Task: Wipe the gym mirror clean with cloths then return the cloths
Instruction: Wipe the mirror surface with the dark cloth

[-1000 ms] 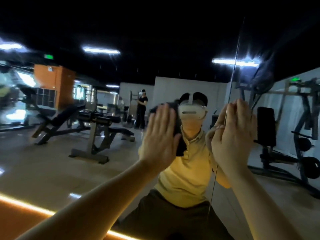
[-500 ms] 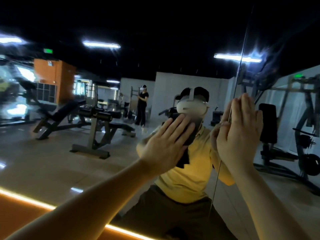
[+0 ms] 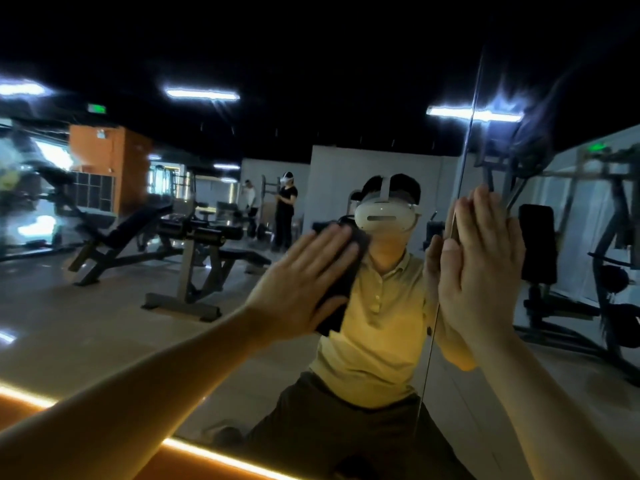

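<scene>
My left hand (image 3: pixel 304 289) pressed dark cloth (image 3: pixel 341 292) flat on mirror (image 3: pixel 104 323), fingers (image 3: pixel 332 239) straight, spread. Right hand (image 3: pixel 485 271) flat beside panel seam (image 3: pixel 465 161), fingers straight, together.

Smooth, glossy glass mirror (image 3: pixel 104 323); the dark cloth (image 3: pixel 335 315) on it looks matt.

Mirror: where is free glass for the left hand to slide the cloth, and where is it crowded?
Free: the mirror left of the left hand, and above both hands. Crowded: the narrow strip between the cloth and the right hand, flat at the seam.
</scene>
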A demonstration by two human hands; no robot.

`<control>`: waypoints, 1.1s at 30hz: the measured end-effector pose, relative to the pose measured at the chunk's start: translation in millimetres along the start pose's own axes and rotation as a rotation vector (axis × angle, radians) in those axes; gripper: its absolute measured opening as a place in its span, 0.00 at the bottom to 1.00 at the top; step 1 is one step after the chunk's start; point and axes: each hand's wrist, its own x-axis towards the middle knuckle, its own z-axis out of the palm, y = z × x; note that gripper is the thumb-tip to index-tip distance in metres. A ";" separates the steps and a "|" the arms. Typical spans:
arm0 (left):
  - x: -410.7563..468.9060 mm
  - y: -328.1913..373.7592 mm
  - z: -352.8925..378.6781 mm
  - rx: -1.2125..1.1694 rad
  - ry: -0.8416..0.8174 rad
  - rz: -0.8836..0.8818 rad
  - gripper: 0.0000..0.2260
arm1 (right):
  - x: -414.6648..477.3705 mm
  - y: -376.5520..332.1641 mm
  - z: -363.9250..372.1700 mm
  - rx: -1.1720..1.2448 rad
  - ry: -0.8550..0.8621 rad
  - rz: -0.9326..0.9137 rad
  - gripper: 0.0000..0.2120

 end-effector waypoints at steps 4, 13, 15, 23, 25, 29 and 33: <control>45.5 -78.5 -28.4 -0.119 0.160 -0.606 0.33 | -1.0 -1.6 4.4 0.001 0.043 0.000 0.29; 64.2 83.9 -8.2 -0.160 0.084 -0.067 0.31 | -0.4 3.5 0.6 0.037 -0.006 -0.018 0.27; 56.5 61.4 -7.6 -0.087 0.048 0.084 0.31 | -0.6 5.3 1.1 0.017 0.007 -0.038 0.26; -49.2 -58.5 -0.3 -0.215 0.158 -0.926 0.34 | -3.2 -3.4 18.6 -0.078 0.067 0.022 0.27; -66.5 -20.6 5.6 -0.251 0.174 -1.054 0.33 | -2.3 -3.0 18.7 -0.097 0.066 0.015 0.28; -41.1 73.7 10.5 -0.283 0.108 -0.665 0.32 | -2.1 -5.2 14.7 -0.070 0.043 0.030 0.29; 38.2 112.5 3.1 -0.249 0.075 -0.187 0.30 | -3.1 -0.6 4.1 -0.007 -0.024 0.002 0.27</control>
